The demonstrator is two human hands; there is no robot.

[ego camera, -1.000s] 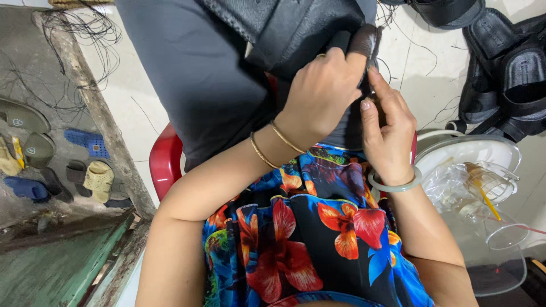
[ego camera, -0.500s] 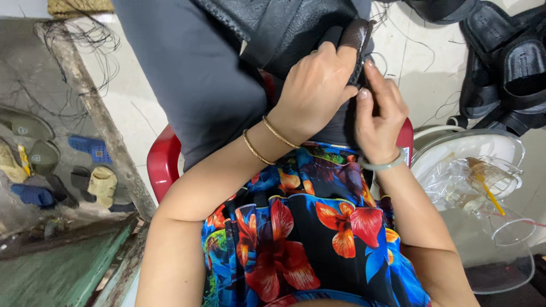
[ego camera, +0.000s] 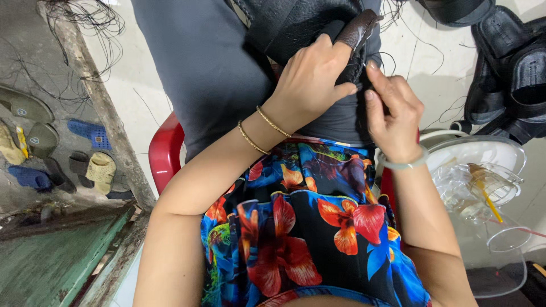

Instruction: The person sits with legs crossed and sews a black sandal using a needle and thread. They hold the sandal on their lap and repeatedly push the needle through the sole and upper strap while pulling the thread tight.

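My left hand (ego camera: 313,79), with two gold bangles at the wrist, grips a black leather piece (ego camera: 296,25) held against the grey cloth (ego camera: 205,62) over my lap; a brown leather cover sits on its index finger (ego camera: 358,31). My right hand (ego camera: 392,111), wearing a pale bangle, pinches at the leather's edge just beside the left fingers, where thin dark threads hang. What the right fingertips pinch is too small to make out. A floral dress (ego camera: 307,227) covers my knees below.
I sit on a red plastic stool (ego camera: 165,153). Black sandals (ego camera: 512,68) lie at the upper right. A white fan (ego camera: 483,153) and clear plastic cups (ego camera: 489,193) are at right. Several slippers (ego camera: 91,165) lie beyond a concrete step (ego camera: 108,113) at left.
Both hands have shifted slightly upward and apart on the leather piece; the right hand's fingers have moved from under the left hand out to the edge.
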